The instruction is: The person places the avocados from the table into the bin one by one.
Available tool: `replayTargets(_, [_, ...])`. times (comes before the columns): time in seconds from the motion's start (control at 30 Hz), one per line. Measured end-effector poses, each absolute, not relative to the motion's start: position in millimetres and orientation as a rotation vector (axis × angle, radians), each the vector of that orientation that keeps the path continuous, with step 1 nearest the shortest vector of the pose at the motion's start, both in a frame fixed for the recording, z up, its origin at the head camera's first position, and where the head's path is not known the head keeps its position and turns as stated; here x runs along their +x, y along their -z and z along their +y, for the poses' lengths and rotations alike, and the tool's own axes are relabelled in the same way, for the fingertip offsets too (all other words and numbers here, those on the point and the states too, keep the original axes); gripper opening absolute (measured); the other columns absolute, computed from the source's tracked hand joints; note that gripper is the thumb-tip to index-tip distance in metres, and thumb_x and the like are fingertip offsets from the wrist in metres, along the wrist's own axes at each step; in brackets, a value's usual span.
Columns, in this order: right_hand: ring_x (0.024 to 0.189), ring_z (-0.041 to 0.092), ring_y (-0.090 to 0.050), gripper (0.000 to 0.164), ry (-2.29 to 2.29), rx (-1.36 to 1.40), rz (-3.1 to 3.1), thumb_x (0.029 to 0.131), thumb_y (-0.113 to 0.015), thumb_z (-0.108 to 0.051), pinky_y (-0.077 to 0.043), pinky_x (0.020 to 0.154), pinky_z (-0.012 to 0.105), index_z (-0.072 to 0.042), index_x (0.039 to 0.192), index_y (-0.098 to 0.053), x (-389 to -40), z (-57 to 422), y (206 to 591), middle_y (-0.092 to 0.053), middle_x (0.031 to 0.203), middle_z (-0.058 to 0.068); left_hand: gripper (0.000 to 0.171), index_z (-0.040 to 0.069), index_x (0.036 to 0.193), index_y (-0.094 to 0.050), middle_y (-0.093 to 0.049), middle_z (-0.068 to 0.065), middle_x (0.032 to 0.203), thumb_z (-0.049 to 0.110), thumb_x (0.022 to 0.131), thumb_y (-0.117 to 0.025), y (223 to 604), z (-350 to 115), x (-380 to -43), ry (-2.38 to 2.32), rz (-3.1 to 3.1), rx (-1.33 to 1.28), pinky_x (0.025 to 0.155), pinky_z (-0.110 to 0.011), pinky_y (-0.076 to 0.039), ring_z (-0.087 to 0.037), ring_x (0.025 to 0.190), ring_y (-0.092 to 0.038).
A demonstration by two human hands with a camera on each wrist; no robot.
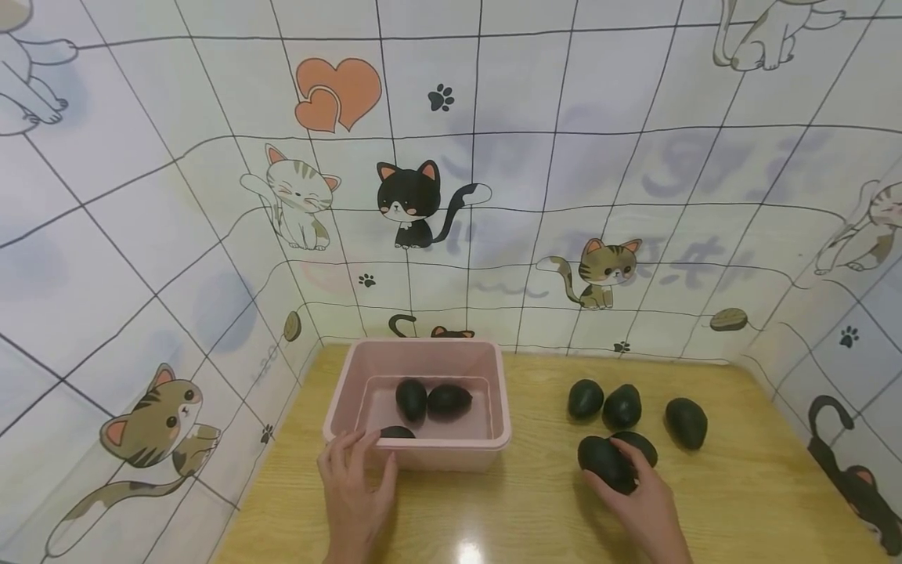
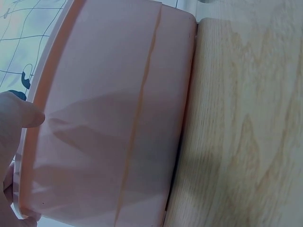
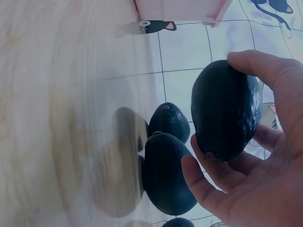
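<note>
Avocado (image 1: pixel 604 464) | hands: right hand (image 1: pixel 647 498) grasping it, left hand (image 1: pixel 357 487) gripping pink bin's near edge (image 1: pixel 451 444) | tabletop (image 1: pixel 539 486) between

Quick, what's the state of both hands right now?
Left hand: gripping the rim of the pink rectangular plastic bin.
Right hand: holding one dark-green oval avocado.

Dark avocado (image 1: pixel 604 464) held, three in pink bin (image 1: pixel 451 457)

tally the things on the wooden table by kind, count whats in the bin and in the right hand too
Pink rectangular plastic bin: 1
Dark green oval avocados: 8 visible (3 inside the bin, 4 on the table, 1 in the right hand)
Total: 9
</note>
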State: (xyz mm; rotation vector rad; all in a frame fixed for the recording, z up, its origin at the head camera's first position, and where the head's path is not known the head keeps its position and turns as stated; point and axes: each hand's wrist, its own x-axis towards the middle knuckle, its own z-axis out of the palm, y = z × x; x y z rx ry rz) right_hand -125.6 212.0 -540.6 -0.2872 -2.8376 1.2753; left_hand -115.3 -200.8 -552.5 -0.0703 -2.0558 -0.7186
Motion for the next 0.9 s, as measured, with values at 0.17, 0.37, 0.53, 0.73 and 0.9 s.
replayTargets(0.17, [0.138,0.052,-0.053,0.093,-1.275,-0.253,-2.81,0.088,-0.081,-0.06,-0.047,0.107,0.066,-0.013,0.158,-0.045,-126,209,540,-0.053,0.153,0.032,0.04,0.008,0.114,-0.073,-0.065,-0.02,0.123,0.017,0.077,-0.085,554,-201,-114,0.731,-2.085,-0.056,0.098,-0.05,-0.04,-0.043,0.121,-0.049])
replayTargets(0.37, [0.136,0.048,-0.055,0.093,-1.28,-0.232,-2.798,0.088,-0.081,-0.061,-0.048,0.106,0.063,-0.013,0.158,-0.045,-130,207,536,-0.054,0.151,0.029,0.04,0.008,0.116,-0.072,-0.063,-0.021,0.125,0.019,0.08,-0.083,554,-202,-113,0.747,-2.138,-0.028,0.1,-0.054,-0.04,-0.043,0.123,-0.048])
replayTargets(0.53, [0.134,0.048,-0.057,0.091,-1.267,-0.225,-2.789,0.089,-0.081,-0.059,-0.049,0.105,0.061,-0.012,0.158,-0.045,-131,206,534,-0.056,0.149,0.028,0.039,0.007,0.116,-0.072,-0.063,-0.022,0.124,0.018,0.08,-0.083,554,-201,-114,0.74,-2.137,-0.027,0.1,-0.053,-0.04,-0.043,0.123,-0.048])
replayTargets(0.73, [0.134,0.047,-0.058,0.09,-1.282,-0.215,-2.777,0.088,-0.082,-0.059,-0.05,0.104,0.061,-0.014,0.157,-0.047,-130,205,531,-0.058,0.148,0.026,0.04,0.007,0.117,-0.072,-0.063,-0.021,0.125,0.018,0.08,-0.084,555,-201,-114,0.74,-2.14,-0.02,0.101,-0.053,-0.04,-0.044,0.123,-0.048])
replayTargets(0.9, [0.133,0.05,-0.058,0.092,-1.281,-0.211,-2.795,0.088,-0.081,-0.06,-0.05,0.103,0.063,-0.013,0.158,-0.045,-132,204,528,-0.057,0.149,0.028,0.04,0.007,0.116,-0.072,-0.063,-0.02,0.124,0.019,0.079,-0.083,555,-202,-114,0.73,-2.129,-0.026,0.101,-0.053,-0.038,-0.044,0.123,-0.048])
